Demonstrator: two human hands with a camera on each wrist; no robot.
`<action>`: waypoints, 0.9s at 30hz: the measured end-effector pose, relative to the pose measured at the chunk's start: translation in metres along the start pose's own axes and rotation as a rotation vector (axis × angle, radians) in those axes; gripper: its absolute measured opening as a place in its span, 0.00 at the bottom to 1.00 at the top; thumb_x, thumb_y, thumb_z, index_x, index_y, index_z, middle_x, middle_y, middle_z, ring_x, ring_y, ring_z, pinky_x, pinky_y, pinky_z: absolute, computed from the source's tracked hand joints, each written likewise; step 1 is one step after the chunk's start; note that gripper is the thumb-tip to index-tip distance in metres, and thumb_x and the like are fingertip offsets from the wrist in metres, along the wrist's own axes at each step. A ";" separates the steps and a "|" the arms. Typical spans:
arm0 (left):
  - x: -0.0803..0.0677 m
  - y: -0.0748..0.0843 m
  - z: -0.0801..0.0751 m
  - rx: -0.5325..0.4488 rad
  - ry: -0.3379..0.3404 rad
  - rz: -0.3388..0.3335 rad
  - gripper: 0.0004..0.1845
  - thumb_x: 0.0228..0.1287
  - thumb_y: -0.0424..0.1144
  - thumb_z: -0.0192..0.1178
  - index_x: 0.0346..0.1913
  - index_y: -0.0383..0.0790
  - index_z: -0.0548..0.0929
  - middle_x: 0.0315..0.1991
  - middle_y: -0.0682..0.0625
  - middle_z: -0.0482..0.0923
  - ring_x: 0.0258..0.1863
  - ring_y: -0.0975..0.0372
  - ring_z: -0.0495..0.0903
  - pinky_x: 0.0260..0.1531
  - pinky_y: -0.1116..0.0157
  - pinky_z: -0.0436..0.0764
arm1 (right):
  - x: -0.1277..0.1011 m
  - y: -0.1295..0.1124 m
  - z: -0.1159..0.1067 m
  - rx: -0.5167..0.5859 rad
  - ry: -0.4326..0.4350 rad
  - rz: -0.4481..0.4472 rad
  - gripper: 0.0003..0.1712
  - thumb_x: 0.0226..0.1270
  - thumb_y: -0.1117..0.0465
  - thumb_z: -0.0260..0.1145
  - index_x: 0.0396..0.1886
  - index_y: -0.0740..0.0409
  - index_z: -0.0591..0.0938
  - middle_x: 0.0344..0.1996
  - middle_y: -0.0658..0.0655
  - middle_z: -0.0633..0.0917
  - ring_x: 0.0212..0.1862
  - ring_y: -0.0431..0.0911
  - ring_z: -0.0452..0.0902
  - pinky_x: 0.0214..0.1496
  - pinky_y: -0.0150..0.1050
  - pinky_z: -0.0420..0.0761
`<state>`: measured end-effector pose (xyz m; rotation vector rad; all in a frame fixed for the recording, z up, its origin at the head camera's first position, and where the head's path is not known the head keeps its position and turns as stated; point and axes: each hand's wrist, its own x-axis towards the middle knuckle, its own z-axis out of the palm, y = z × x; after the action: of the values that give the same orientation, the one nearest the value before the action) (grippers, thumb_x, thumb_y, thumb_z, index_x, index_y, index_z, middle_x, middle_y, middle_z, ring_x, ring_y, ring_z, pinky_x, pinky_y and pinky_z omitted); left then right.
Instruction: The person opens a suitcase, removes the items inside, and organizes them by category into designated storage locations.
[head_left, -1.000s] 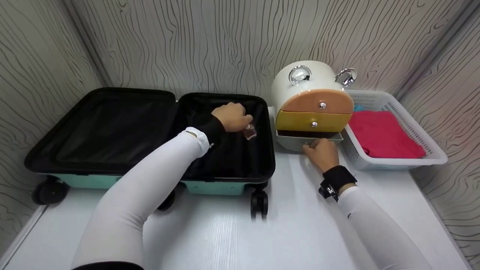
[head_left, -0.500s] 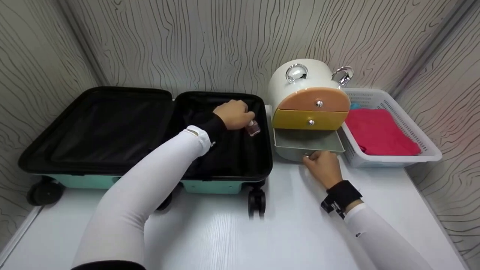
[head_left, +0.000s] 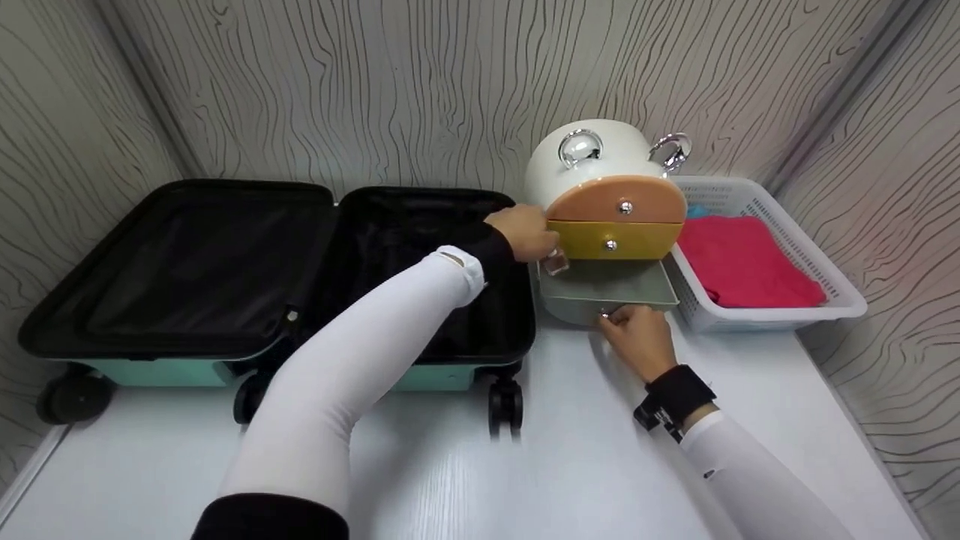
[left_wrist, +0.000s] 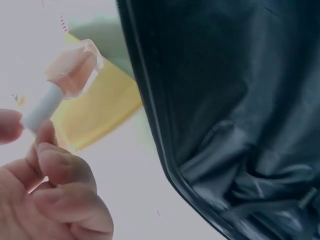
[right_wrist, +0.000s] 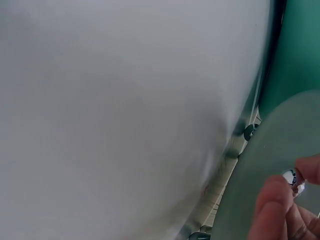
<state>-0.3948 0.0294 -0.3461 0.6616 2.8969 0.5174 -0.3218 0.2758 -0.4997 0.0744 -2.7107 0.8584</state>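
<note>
The left hand pinches a small nail polish bottle by its white cap; the left wrist view shows the cap between thumb and fingertip, with the pinkish glass body pointing away from the palm. Half a second ago this bottle hung over the right half of the open suitcase; it now sits past the suitcase rim, at the left rear corner of the pulled-out bottom drawer of the round drawer organizer — just above the drawer floor, contact not discernible. The right hand holds the small metal knob on the drawer front, fingers curled around it. One second ago the drawer showed only a narrow gap; it is now drawn well out, its grey floor exposed and bare apart from the bottle's corner. The yellow middle drawer and the peach top drawer are closed. Judged from these positions, the transfer of the bottle from suitcase to drawer is at the placement stage — the bottle is over its receiving compartment but not yet released. A white basket holding a red folded cloth stands on the tabletop just beside the organizer.
</note>
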 end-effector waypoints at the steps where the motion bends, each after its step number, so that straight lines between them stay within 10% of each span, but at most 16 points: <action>1: 0.004 0.006 0.004 0.016 -0.012 0.006 0.16 0.74 0.51 0.54 0.43 0.44 0.86 0.51 0.47 0.90 0.46 0.54 0.84 0.53 0.53 0.85 | -0.001 0.000 0.000 0.001 -0.007 0.002 0.14 0.69 0.61 0.75 0.29 0.68 0.91 0.25 0.61 0.91 0.30 0.55 0.86 0.36 0.47 0.81; 17: 0.045 0.055 0.064 0.203 -0.050 0.063 0.13 0.61 0.41 0.76 0.48 0.45 0.91 0.50 0.51 0.92 0.43 0.61 0.87 0.45 0.64 0.87 | -0.003 -0.005 0.002 0.027 -0.009 -0.001 0.13 0.69 0.60 0.75 0.27 0.64 0.90 0.24 0.58 0.90 0.32 0.55 0.86 0.39 0.48 0.80; 27: 0.044 0.065 0.068 0.413 -0.099 0.116 0.11 0.79 0.39 0.61 0.55 0.46 0.90 0.55 0.52 0.91 0.50 0.61 0.88 0.49 0.58 0.88 | -0.003 0.000 -0.002 0.021 0.003 0.004 0.13 0.68 0.60 0.76 0.25 0.63 0.89 0.22 0.56 0.88 0.29 0.52 0.82 0.37 0.45 0.77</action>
<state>-0.3954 0.1241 -0.3886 0.8807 2.9014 -0.1113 -0.3179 0.2768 -0.4987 0.0730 -2.7005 0.8875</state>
